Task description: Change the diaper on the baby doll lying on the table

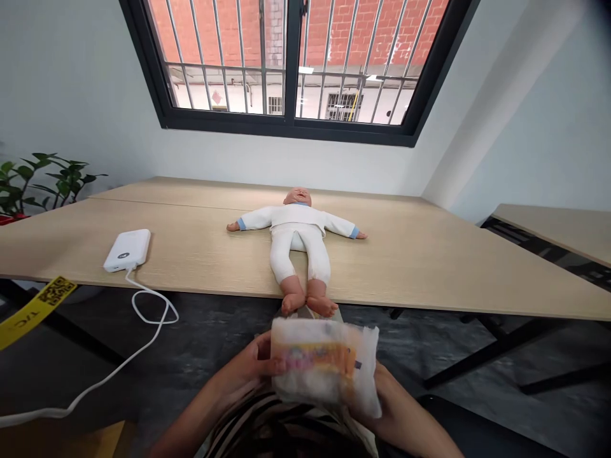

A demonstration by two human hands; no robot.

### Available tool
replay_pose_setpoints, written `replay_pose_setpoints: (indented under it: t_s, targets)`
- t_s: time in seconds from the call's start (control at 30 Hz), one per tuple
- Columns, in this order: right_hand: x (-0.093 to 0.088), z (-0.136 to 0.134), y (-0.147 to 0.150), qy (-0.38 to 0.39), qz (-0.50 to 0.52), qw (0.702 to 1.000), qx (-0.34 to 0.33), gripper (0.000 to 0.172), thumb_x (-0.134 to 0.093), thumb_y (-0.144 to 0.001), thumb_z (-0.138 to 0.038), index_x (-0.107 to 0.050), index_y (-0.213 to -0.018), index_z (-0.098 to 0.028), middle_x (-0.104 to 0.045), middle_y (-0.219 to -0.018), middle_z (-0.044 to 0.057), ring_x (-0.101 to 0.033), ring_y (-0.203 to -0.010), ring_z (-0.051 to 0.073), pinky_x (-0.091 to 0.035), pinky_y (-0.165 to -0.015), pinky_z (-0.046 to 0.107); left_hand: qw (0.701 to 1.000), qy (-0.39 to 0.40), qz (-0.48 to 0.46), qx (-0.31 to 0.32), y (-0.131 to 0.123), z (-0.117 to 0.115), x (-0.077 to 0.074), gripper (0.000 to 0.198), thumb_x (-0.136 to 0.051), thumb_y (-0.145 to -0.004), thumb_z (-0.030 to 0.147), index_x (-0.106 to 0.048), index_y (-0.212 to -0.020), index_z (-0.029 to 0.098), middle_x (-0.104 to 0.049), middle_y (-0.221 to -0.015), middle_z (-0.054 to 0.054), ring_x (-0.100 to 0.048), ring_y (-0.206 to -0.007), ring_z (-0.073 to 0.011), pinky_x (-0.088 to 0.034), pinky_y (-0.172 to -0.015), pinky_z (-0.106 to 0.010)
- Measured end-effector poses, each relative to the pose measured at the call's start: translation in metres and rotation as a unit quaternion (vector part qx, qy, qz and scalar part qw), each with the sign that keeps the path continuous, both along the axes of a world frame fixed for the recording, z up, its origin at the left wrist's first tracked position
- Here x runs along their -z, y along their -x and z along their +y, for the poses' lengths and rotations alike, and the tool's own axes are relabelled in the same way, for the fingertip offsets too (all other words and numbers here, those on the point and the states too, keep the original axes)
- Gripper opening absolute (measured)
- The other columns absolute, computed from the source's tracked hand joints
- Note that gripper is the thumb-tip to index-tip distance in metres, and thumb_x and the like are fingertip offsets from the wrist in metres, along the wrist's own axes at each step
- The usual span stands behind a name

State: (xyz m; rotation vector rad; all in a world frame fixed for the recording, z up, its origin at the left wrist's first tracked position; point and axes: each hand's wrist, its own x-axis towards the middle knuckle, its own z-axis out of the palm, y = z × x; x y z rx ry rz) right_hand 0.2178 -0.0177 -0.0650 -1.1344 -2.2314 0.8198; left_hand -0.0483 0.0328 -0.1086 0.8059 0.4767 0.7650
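Observation:
A soft white plastic package (317, 366) with blurred orange and pink print is held just in front of the table edge, close to my body. My left hand (252, 369) grips its left end, thumb on the near face. At the right end is my right hand (384, 397), closed around the package's side, its fingers mostly hidden behind it. Beyond the package, a baby doll (298, 226) lies on its back on the table with arms spread. It wears a white outfit with blue cuffs, and its bare feet reach over the near edge.
To the left on the wooden table (420, 261) lies a white power bank (128, 249). Its white cable (147, 343) hangs over the edge towards me. A yellow tag (41, 312) juts in at left. A plant (48, 181) and a barred window (286, 70) are farther back.

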Motion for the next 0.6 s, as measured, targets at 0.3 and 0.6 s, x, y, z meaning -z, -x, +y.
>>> replay_pose_setpoints:
  t_s: [0.3, 0.6]
  targets:
    - [0.036, 0.035, -0.061, 0.278, 0.098, 0.955, 0.035, 0.048, -0.056, -0.085, -0.060, -0.064, -0.103, -0.017, -0.065, -0.103, 0.009, -0.061, -0.101, 0.022, -0.048, -0.093, 0.035, 0.889, -0.333, 0.072, 0.306, -0.008, -0.008, -0.025, 0.037, -0.073, -0.077, 0.045, -0.071, -0.098, 0.014, -0.065, -0.125, -0.014, -0.063, -0.107, -0.0233, -0.047, -0.091, -0.029]
    - [0.063, 0.032, -0.016, 0.281, 0.120, 0.948, 0.089, 0.047, -0.053, -0.086, -0.059, -0.058, -0.114, -0.022, -0.063, -0.110, 0.008, -0.061, -0.094, 0.021, -0.049, -0.081, 0.031, 0.886, -0.326, 0.196, 0.266, -0.022, -0.020, -0.030, 0.069, -0.073, -0.073, 0.055, -0.059, -0.127, 0.015, -0.065, -0.115, -0.006, -0.060, -0.101, -0.0213, -0.048, -0.090, -0.028]
